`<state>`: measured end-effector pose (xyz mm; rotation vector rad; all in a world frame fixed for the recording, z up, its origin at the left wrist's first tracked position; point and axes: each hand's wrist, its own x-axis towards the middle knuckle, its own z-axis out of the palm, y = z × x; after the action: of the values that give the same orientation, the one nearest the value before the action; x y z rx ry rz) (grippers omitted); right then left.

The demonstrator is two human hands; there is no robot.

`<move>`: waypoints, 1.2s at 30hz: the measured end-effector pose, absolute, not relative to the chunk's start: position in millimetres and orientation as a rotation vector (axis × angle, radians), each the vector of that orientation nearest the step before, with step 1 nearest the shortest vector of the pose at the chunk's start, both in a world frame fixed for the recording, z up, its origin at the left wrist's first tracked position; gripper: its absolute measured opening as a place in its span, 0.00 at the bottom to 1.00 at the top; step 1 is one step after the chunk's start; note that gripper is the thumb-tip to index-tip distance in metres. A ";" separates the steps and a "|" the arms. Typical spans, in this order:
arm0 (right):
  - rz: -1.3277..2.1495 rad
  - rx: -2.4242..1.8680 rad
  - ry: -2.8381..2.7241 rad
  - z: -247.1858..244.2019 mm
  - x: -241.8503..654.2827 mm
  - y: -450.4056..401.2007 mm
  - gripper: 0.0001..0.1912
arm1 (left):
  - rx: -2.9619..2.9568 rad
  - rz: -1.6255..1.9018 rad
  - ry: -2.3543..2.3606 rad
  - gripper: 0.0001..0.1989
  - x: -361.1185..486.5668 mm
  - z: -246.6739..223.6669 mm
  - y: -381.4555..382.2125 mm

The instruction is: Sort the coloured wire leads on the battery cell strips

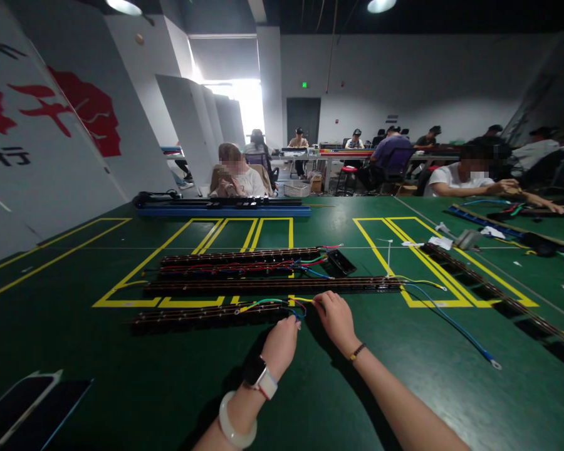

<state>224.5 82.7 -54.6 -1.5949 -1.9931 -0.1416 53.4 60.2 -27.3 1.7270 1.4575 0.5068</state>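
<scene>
Just in front of me a short dark strip (207,317) with copper-coloured lines lies across the table, coloured wires coming off its right end. My left hand (282,343), with a watch and a pale bangle on that arm, is closed at these wires, pinching a blue wire (297,322). My right hand (337,318) is to the right of it, fingers pinched on a yellow wire (305,300). A green wire (263,302) bends back left over the strip, ending in a ring lug. Both hands' fingertips are partly hidden.
Beyond lie a longer strip (263,286), red-wired strips (235,268) and a small black box (341,262). A blue wire (455,318) with a ring lug trails right. Another long strip (502,294) runs along the right. People sit across the green table (404,376).
</scene>
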 end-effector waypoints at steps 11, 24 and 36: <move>-0.058 -1.697 -1.914 -63.3 230.7 86.7 0.08 | 1.952 0.436 1.618 0.11 57.7 -32.6 70.5; -0.073 -1.601 -2.025 -61.3 217.7 73.6 0.22 | 1.989 0.827 1.393 0.16 60.4 -38.8 46.0; 0.303 -1.719 -2.014 -54.6 214.0 80.7 0.18 | 1.309 0.992 1.228 0.18 53.4 -49.1 55.1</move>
<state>214.0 80.7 -54.6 -1.7187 -2.0142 0.3030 53.4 55.1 -49.1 1.3086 1.2281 0.9923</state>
